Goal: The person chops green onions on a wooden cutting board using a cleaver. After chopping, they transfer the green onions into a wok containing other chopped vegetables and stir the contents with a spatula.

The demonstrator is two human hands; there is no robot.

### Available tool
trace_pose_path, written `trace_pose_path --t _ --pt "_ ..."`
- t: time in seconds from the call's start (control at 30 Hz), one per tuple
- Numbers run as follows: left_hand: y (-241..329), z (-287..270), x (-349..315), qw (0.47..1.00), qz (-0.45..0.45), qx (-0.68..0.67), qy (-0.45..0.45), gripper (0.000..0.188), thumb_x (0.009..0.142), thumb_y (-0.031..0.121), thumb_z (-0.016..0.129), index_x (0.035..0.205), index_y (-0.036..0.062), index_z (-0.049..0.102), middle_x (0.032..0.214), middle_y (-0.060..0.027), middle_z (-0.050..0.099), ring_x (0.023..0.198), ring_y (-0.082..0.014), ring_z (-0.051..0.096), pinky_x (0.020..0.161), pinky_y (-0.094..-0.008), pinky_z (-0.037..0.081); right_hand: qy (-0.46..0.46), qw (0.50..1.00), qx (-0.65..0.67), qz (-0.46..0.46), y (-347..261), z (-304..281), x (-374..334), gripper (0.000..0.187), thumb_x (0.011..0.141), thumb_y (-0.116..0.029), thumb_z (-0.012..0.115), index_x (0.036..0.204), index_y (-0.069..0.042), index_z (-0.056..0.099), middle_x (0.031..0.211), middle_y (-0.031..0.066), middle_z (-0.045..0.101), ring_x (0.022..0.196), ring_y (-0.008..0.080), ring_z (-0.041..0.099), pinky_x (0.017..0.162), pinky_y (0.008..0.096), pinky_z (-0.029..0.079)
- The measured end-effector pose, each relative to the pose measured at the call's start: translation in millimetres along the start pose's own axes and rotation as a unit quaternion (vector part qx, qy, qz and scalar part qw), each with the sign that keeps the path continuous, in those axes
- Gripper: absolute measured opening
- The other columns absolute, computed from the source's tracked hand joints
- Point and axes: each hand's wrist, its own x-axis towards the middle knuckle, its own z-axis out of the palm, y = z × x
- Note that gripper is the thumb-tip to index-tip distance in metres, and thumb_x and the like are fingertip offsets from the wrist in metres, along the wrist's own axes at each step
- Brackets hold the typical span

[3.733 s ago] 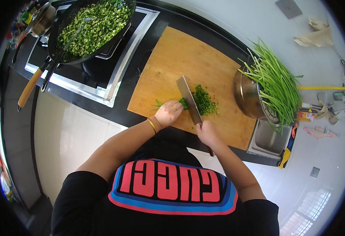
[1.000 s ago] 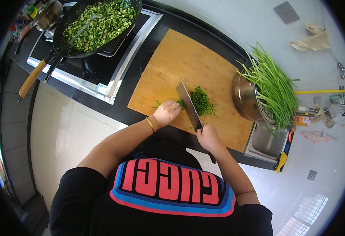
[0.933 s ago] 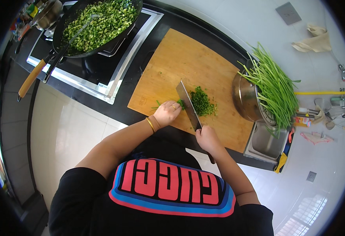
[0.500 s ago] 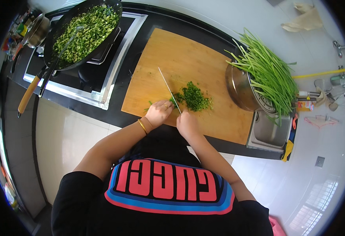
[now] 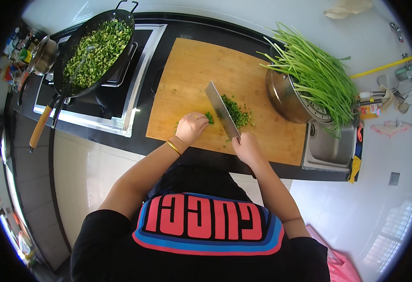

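While chopped greens (image 5: 98, 56) fill the pan (image 5: 76, 35) at ten o'clock, long stalks (image 5: 316, 73) top the pot (image 5: 280, 97) at two, left hand (image 5: 191, 127) pinching a green bunch (image 5: 209, 118) in the middle, right hand (image 5: 247, 147) wrapped round a knife (image 5: 223, 111).

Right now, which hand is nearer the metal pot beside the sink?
Right. The right hand, gripping the cleaver, is left of the metal pot and closer to the person; the left hand is farther left, holding greens on the cutting board.

Bright daylight leaves a grid-shaped glare low on the right wall (image 5: 377, 155), while fisheye distortion bows the counter (image 5: 141, 117).
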Motion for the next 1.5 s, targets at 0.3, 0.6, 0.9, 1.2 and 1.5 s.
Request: trace_pose_path --t 0.3,0.6,0.9,1.2,1.5 --pt "4 8 -3 0.998 0.042 0.052 0.015 0.006 0.07 0.004 0.063 0.075 0.0036 0.06 0.078 -0.0055 0.059 0.071 -0.0239 0.058 0.063 -0.0333 0.049 -0.042 0.999 -0.031 0.008 -14 -3 -19 0.025 0.081 -0.016 0.051 0.074 0.007 0.058 0.07 0.0272 0.058 0.069 0.041 0.059 0.064 0.0464 0.047" --pt "-1 5 -5 0.998 0.047 0.03 -0.005 0.007 0.07 0.004 0.063 0.076 0.0033 0.06 0.078 -0.0061 0.059 0.07 -0.0239 0.058 0.062 -0.0334 0.048 -0.166 0.97 0.064 0.166 -38 -14 -13 0.025 0.082 -0.017 0.051 0.077 0.007 0.057 0.073 0.0278 0.059 0.071 0.0423 0.059 0.066 0.0474 0.047" --pt "-3 1 -2 0.998 0.06 0.015 -0.021 0.007 0.07 0.004 0.061 0.077 0.0032 0.06 0.079 -0.0061 0.058 0.072 -0.0233 0.058 0.063 -0.0324 0.049 0.031 0.995 0.08 0.044 -20 40 33 0.027 0.08 -0.019 0.053 0.076 0.007 0.059 0.07 0.0267 0.059 0.071 0.0417 0.059 0.062 0.0459 0.047" --pt "-2 -4 -1 0.999 0.038 0.016 -0.034 0.008 0.072 0.006 0.062 0.079 0.0041 0.061 0.081 -0.0055 0.059 0.071 -0.0241 0.059 0.061 -0.0326 0.049 -0.02 0.999 -0.03 0.015 -29 0 -16 0.024 0.08 -0.016 0.052 0.074 0.007 0.057 0.069 0.0263 0.058 0.067 0.0413 0.058 0.063 0.0467 0.046" --pt "-9 0 -5 0.999 0.036 -0.012 -0.026 0.007 0.072 0.006 0.062 0.079 0.0046 0.061 0.081 -0.006 0.06 0.07 -0.0246 0.059 0.06 -0.0335 0.049 -0.059 0.997 -0.031 0.035 -22 2 -19 0.023 0.08 -0.016 0.051 0.072 0.006 0.056 0.068 0.0268 0.058 0.068 0.0425 0.058 0.065 0.0483 0.046"
